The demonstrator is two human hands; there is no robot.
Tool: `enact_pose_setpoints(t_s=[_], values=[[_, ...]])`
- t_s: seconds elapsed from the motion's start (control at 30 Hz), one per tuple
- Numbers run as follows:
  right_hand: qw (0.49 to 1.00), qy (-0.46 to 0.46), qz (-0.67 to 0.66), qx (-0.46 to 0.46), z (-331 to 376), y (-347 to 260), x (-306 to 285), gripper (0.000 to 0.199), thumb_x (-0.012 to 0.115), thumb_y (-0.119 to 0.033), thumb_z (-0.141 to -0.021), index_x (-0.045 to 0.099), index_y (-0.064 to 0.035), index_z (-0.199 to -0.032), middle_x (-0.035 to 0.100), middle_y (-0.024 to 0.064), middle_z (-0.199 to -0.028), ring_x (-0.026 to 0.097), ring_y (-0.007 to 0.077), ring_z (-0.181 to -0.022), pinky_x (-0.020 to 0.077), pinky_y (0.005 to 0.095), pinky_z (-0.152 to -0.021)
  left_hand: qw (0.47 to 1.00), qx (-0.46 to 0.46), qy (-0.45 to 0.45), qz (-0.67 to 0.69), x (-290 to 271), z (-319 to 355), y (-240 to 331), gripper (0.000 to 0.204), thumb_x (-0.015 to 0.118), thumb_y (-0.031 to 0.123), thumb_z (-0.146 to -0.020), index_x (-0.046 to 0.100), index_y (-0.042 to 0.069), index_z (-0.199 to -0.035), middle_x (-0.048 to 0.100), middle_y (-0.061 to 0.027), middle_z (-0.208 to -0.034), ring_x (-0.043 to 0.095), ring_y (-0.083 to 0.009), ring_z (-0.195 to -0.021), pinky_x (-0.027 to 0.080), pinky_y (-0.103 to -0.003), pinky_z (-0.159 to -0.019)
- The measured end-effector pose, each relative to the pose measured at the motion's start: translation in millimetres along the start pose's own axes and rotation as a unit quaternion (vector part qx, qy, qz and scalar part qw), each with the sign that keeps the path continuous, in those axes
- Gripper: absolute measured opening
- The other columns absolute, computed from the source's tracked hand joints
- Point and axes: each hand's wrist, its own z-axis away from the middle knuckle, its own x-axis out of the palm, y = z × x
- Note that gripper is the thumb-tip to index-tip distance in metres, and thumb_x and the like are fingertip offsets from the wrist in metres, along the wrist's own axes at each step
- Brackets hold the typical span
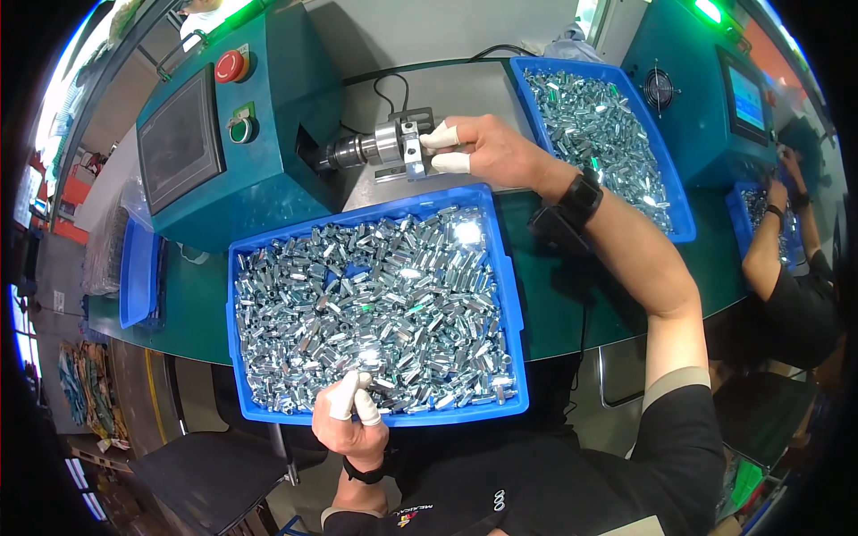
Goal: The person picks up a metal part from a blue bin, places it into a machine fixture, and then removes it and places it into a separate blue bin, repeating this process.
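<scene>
My right hand (500,156) reaches to the round metal chuck (390,143) that sticks out of a teal machine. Its thumb and finger wear white finger cots and close at the fixture plate (412,150); whatever lies between them is too hidden to name. At the near edge of a blue tray (513,295), my left hand (353,429) hovers over small shiny hexagonal metal pieces (366,304). White cots cover its fingertips, which are pinched together. A piece between them cannot be made out.
The teal machine (259,170) carries a dark screen (181,138), a red stop button (231,66) and a green button (240,130). Another blue tray (677,192) of metal pieces stands to the right. Beyond it, a co-worker's arm (765,246) reaches over a smaller tray.
</scene>
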Motion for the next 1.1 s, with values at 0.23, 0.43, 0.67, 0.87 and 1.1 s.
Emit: enact_pose_setpoints(t_s=[0.23, 0.43, 0.67, 0.87, 1.1], values=[[0.999, -0.007, 0.036, 0.007, 1, -4, -3, 0.037, 0.076, -0.015, -0.097, 0.074, -0.0064, -0.133, 0.072, 0.0071, -0.108, 0.066, 0.0167, -0.099, 0.0508, 0.0309, -0.089, 1.000, 0.005, -0.003, -0.003, 1, -2, 1, 0.021, 0.066, 0.001, -0.096, 0.073, -0.001, -0.116, 0.076, -0.0098, -0.086, 0.071, -0.0269, -0.076, 0.054, -0.036, -0.069], [0.998, -0.004, 0.062, 0.026, 1, -8, -3, 0.040, 0.076, -0.018, -0.098, 0.072, -0.0043, -0.135, 0.073, 0.0074, -0.111, 0.067, 0.0169, -0.102, 0.0510, 0.0311, -0.091, 1.000, 0.000, 0.004, -0.016, 0, 2, 1, 0.021, 0.066, 0.000, -0.096, 0.073, -0.001, -0.116, 0.076, -0.0094, -0.086, 0.070, -0.0267, -0.076, 0.054, -0.036, -0.069], [0.985, 0.072, -0.039, 0.155, 8, -7, -22, 0.039, 0.076, -0.028, -0.099, 0.074, -0.0001, -0.127, 0.076, 0.0105, -0.101, 0.070, 0.0193, -0.091, 0.0555, 0.0331, -0.085, 1.000, 0.006, 0.021, -0.019, 0, 2, -1, 0.021, 0.067, 0.001, -0.095, 0.074, 0.000, -0.115, 0.077, -0.0086, -0.086, 0.070, -0.0269, -0.076, 0.054, -0.036, -0.069], [0.953, 0.208, 0.158, 0.153, -7, -21, 1, 0.045, 0.075, -0.038, -0.096, 0.074, -0.0004, -0.121, 0.078, 0.0167, -0.092, 0.076, 0.0283, -0.084, 0.0592, 0.0404, -0.078, 0.999, 0.011, 0.032, -0.008, 1, 3, -2, 0.020, 0.069, 0.001, -0.094, 0.075, 0.001, -0.113, 0.077, -0.0081, -0.088, 0.071, -0.0272, -0.077, 0.055, -0.036, -0.070], [0.847, 0.110, 0.510, 0.101, -26, -55, 12, 0.038, 0.070, -0.034, -0.091, 0.072, -0.0024, -0.113, 0.075, 0.0223, -0.089, 0.073, 0.0436, -0.091, 0.0583, 0.0534, -0.079, 0.999, 0.017, 0.038, 0.005, 2, 4, 0, 0.019, 0.069, 0.001, -0.095, 0.075, -0.001, -0.114, 0.077, -0.0095, -0.088, 0.070, -0.0254, -0.076, 0.054, -0.035, -0.070]])
